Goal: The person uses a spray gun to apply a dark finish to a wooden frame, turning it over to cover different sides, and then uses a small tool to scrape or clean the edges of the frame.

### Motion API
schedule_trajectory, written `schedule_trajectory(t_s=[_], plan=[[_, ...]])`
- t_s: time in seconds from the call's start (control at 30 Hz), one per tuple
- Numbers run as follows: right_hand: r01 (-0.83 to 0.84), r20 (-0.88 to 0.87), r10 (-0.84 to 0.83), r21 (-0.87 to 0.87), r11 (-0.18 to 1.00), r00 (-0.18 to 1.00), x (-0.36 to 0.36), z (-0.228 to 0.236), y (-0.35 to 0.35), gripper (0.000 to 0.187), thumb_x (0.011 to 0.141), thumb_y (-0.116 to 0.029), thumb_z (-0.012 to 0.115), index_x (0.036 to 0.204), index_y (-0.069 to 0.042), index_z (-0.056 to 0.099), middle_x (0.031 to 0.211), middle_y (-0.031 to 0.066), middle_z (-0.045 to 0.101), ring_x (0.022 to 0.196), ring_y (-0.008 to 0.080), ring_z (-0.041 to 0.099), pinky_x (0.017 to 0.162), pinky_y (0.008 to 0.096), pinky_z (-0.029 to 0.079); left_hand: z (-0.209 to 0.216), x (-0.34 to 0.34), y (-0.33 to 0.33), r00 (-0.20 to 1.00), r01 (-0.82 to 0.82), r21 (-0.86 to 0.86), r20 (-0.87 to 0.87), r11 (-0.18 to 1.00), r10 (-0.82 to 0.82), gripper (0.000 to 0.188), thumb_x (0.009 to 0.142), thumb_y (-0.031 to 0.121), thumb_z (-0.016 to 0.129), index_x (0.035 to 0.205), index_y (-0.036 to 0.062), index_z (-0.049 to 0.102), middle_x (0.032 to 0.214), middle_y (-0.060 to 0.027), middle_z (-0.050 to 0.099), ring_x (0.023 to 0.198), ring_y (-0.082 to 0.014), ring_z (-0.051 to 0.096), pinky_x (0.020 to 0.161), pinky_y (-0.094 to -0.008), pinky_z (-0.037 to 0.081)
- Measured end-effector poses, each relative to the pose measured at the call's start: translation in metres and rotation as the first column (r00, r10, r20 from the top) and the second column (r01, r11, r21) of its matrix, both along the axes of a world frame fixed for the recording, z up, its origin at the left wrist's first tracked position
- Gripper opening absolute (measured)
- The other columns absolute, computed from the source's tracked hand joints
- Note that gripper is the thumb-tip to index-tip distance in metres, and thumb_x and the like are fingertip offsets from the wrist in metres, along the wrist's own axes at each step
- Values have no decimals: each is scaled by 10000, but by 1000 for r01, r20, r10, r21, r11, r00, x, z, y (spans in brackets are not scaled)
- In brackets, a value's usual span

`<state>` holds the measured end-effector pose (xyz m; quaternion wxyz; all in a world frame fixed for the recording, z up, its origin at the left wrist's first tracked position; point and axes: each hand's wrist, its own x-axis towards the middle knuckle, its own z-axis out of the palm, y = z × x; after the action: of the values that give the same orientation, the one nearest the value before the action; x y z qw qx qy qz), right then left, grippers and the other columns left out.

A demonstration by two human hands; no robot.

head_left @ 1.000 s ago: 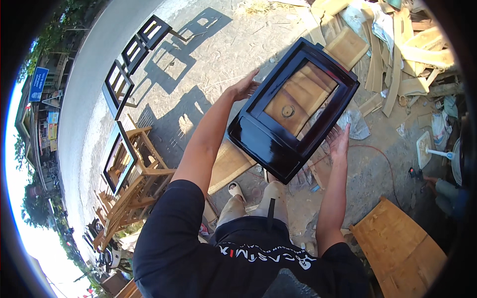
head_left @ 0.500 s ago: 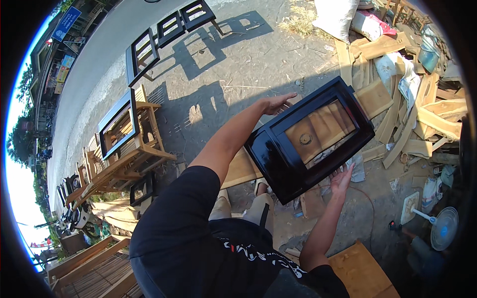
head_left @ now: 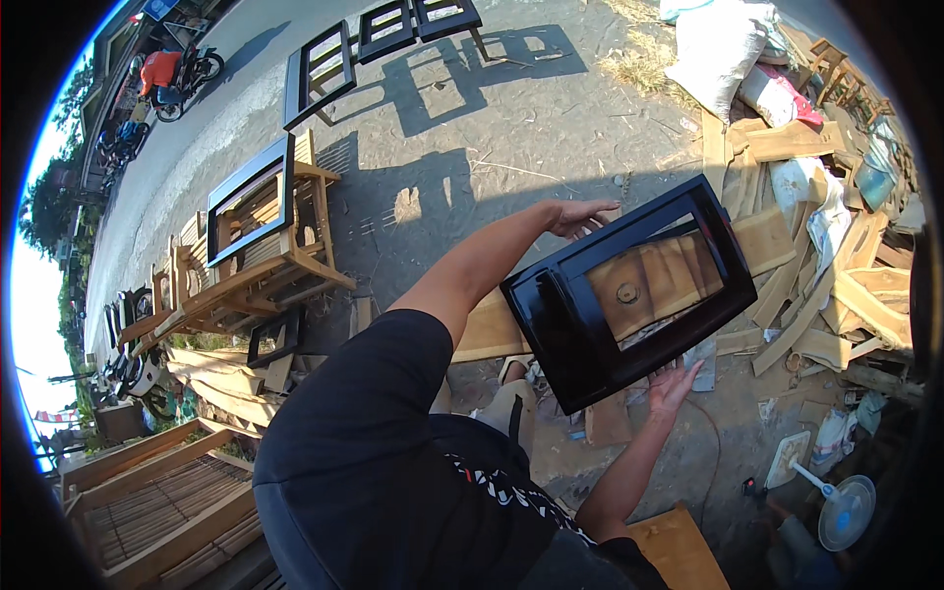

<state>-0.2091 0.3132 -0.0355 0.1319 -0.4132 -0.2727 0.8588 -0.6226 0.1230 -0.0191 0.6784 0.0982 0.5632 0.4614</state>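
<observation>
Between my two hands is a glossy black wooden frame (head_left: 554, 327), a panel with a solid end towards my left and one large rectangular opening. It is tilted, its right end pointing away from me. My left hand (head_left: 584, 217) supports its far long edge, fingers stretched and partly hidden behind the rim. At the near edge, my right hand (head_left: 673, 386) bears it from below, palm up, with some fingers out of sight under the wood. Through the opening shows a brown plank (head_left: 644, 285) with a dark round knot, lying beneath the frame.
Similar black frames (head_left: 288, 182) lean on a wooden bench (head_left: 324, 231) and stand along the road at left. Scrap boards (head_left: 796, 143) and white sacks (head_left: 723, 49) pile up on the right. A fan (head_left: 846, 511) stands lower right. A motorbike rider (head_left: 162, 71) is on the road.
My view has shifted, so the surroundings sit differently in the picture. Both hands still hold the black wooden frame, at nearly the same tilt. A motorbike and rider have come into view on the road.
</observation>
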Motion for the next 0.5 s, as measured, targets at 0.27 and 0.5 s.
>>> schedule_trajectory(t_s=[0.27, 0.5], plan=[[-8, -127, 2, -42, 999, 992, -4, 13, -20, 925, 942, -775, 467, 1552, -87, 373, 1477, 140, 497, 1334, 308, 505, 1114, 476, 421, 19, 6, -15, 999, 33, 26, 24, 999, -34, 1104, 878, 850, 469, 1599, 36, 277, 1484, -227, 511, 1160, -292, 645, 924, -499, 533], [10, -155, -15, -33, 999, 988, -17, 30, -20, 894, 936, -780, 472, 1546, -133, 375, 1515, 143, 477, 1354, 351, 511, 1108, 521, 445, 42, 5, -27, 999, 0, 74, 38, 997, -2, 1122, 870, 850, 489, 1608, 38, 253, 1529, -237, 456, 1268, -333, 578, 1011, -527, 490]])
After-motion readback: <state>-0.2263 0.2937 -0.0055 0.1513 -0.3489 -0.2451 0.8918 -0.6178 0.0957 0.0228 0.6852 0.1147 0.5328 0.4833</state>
